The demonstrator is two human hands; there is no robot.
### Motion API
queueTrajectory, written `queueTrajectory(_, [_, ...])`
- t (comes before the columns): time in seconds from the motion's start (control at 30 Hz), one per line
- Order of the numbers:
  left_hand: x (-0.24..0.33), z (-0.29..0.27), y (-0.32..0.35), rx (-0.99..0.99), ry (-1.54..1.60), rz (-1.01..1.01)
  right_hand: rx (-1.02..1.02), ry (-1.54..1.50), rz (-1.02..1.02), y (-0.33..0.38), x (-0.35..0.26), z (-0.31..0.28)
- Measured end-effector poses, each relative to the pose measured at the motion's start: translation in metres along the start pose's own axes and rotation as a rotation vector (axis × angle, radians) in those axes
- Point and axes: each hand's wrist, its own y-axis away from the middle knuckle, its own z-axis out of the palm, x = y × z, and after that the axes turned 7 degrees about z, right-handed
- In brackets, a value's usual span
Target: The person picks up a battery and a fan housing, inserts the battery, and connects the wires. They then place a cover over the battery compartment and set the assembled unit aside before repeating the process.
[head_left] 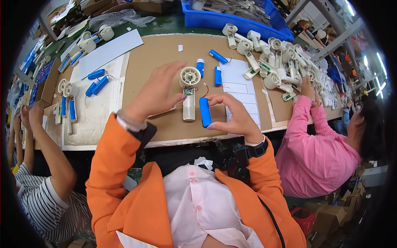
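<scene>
My right hand [236,115] grips a blue cylindrical battery [205,112] between thumb and fingers, holding it upright. Just left of it lies a white handheld fan body [189,107], its round slotted head away from me and its hollow handle toward me. A small green circuit board and thin wires show where head and handle meet. My left hand [159,93] is open beside the fan, fingers stretched past the head and thumb tip close to the handle; whether it touches cannot be told. Beyond the fan are more blue batteries, one upright [218,76] and one tilted [218,56].
Brown cardboard [165,128] covers the table. White fan bodies are heaped [281,62] at the right, near a co-worker in a pink sleeve [304,115]. A blue bin [240,18] stands at the back. Blue batteries [97,86] lie left, near another person's arm [49,144].
</scene>
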Motion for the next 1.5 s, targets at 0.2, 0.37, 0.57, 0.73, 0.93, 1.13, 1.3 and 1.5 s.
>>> queueTrajectory(0.2, [-0.027, 0.025, -0.035, -0.249, -0.089, 0.058, -0.097, -0.085, 0.048, -0.018, 0.006, 0.011])
queueTrajectory(0.37, [-0.045, 0.03, -0.042, -0.312, 0.19, 0.044, -0.101, -0.04, 0.063, -0.023, 0.018, 0.012])
queueTrajectory(0.57, [-0.04, 0.031, -0.038, -0.297, 0.268, -0.042, -0.104, 0.047, 0.082, -0.024, 0.016, 0.014])
queueTrajectory(0.73, [-0.033, 0.026, -0.04, -0.352, 0.297, -0.109, -0.091, 0.156, 0.002, -0.028, 0.014, 0.015])
queueTrajectory(0.93, [-0.046, 0.034, -0.039, -0.338, 0.378, -0.058, -0.068, 0.244, -0.069, -0.03, 0.016, 0.017])
queueTrajectory(1.13, [-0.041, 0.033, -0.041, -0.337, 0.416, -0.07, -0.008, 0.32, -0.126, -0.03, 0.015, 0.022])
queueTrajectory(1.3, [-0.039, 0.035, -0.041, -0.328, 0.401, -0.118, 0.051, 0.399, -0.132, -0.027, 0.012, 0.029])
queueTrajectory(1.5, [-0.037, 0.035, -0.04, -0.332, 0.461, -0.173, 0.025, 0.411, -0.107, -0.027, 0.01, 0.026])
